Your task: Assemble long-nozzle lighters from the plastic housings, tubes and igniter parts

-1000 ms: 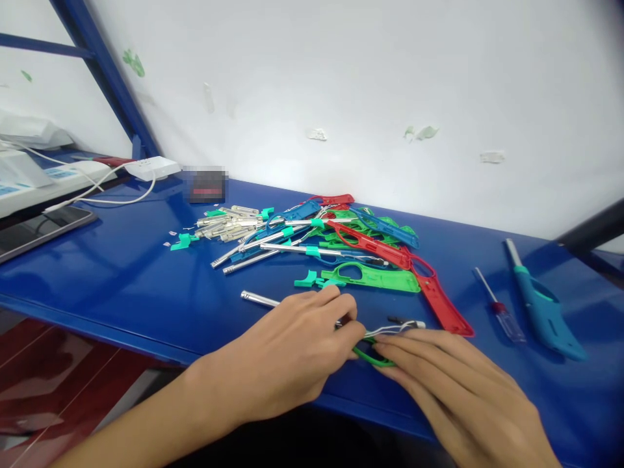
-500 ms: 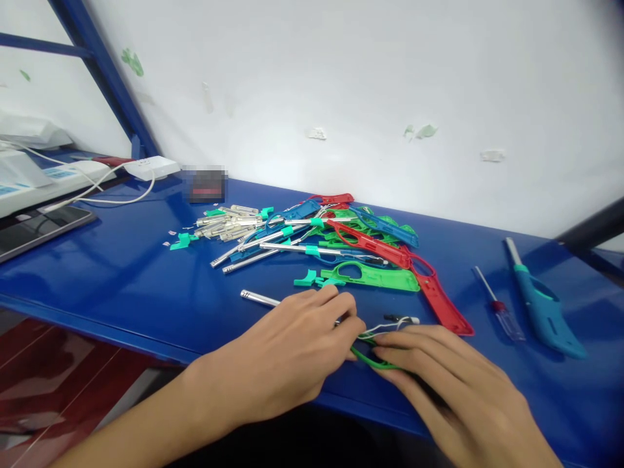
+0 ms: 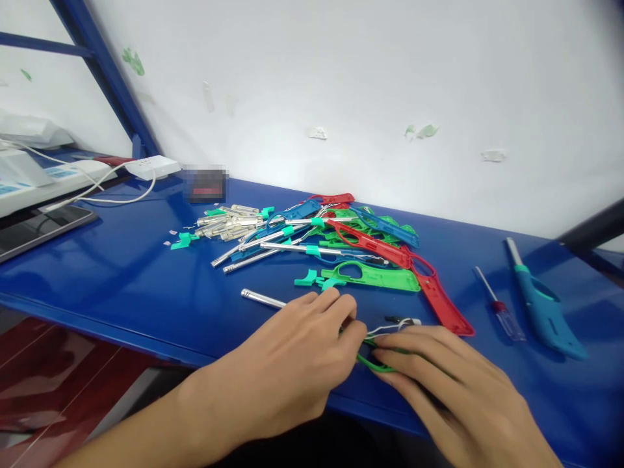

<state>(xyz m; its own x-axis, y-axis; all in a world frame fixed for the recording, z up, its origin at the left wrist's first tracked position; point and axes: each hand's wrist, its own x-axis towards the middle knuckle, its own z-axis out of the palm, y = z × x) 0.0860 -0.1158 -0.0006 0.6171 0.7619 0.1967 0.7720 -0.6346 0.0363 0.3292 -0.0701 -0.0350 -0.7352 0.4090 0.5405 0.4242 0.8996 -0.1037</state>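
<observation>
green lighter shell (image 3: 374, 364) lying flat, silver tube (image 3: 263, 299) pointing left, thin wires (image 3: 390, 324) on top

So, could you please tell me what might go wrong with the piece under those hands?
The green shell lies at the near edge of the table, between the left hand and right hand; it could slip off. The wires loop out between them; a tug might snag or snap them.

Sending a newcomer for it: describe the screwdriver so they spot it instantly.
On the blue table, right of the coloured shell pile, the screwdriver lies between a red shell and a teal lighter. Only it has a clear, red-banded handle.
</observation>
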